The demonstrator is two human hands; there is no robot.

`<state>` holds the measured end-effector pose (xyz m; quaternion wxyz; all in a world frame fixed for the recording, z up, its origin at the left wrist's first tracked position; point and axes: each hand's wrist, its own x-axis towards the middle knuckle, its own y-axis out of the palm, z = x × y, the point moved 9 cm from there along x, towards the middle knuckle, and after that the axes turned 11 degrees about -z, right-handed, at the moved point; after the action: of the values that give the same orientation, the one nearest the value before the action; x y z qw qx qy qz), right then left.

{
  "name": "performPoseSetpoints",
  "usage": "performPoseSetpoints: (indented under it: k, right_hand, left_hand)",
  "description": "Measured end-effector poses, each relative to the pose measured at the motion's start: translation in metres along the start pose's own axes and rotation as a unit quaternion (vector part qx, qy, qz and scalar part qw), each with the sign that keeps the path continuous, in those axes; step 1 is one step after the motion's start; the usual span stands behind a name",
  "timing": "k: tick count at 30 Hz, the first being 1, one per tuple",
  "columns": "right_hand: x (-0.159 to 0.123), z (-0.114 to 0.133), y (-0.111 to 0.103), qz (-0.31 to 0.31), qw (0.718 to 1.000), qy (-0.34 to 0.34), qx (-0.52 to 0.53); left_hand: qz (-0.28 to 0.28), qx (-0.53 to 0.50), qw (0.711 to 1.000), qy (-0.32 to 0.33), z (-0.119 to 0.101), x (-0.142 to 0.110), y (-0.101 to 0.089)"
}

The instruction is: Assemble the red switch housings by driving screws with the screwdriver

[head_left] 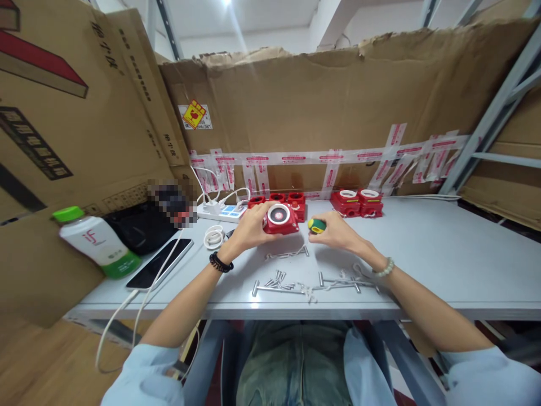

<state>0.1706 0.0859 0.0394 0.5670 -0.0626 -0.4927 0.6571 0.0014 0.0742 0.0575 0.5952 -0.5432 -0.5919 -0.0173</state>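
My left hand (250,228) is wrapped around the side of a red square housing (282,228) with a white ring and a dark round centre on its face. To the right of it, my right hand (338,232) grips the green and yellow handle of what looks like a screwdriver (316,226); its shaft does not show clearly. Loose screws (279,278) lie in a small pile nearer the table's front edge. Around them are T-shaped metal rods (279,290) with thin chains or cords.
More red housings (296,204) stand behind my left hand, and two with white rings (349,204) sit at the back right. A power strip (220,212), coiled white cable (214,237), phone (163,264) and bottle (99,242) are on the left. Cardboard (296,107) walls the back.
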Motion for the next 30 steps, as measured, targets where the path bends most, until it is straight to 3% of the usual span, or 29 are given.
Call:
performPoseSetpoints:
  k: [5, 14, 17, 21, 24, 26, 30]
  right_hand:
    - [-0.011, 0.016, 0.032, 0.107, 0.99, -0.07, -0.059]
    - [-0.013, 0.015, 0.056, 0.156, 0.973, -0.114, -0.124]
    - [-0.012, 0.01, 0.042, 0.158, 0.979, -0.087, -0.093]
    - [-0.026, 0.003, 0.003, 0.179, 0.981, -0.05, -0.051]
    - [-0.046, -0.006, -0.025, 0.199, 0.977, -0.011, -0.077]
    - [-0.061, -0.012, -0.033, 0.214, 0.973, 0.012, -0.09]
    - [-0.079, -0.017, -0.029, 0.221, 0.967, 0.009, -0.126]
  left_hand:
    - [-0.046, 0.035, 0.998, -0.026, 0.016, 0.003, -0.019]
    - [-0.016, 0.039, 0.999, -0.025, 0.014, 0.0, -0.009]
    - [-0.009, 0.044, 0.998, -0.031, 0.016, -0.001, -0.007]
    - [0.015, 0.028, 0.999, -0.034, 0.012, -0.003, 0.001]
    - [0.045, 0.014, 0.998, -0.037, 0.005, -0.006, 0.01]
    - [0.059, 0.01, 0.998, -0.035, -0.001, -0.008, 0.016]
    - [0.087, 0.007, 0.996, -0.033, -0.008, -0.013, 0.027]
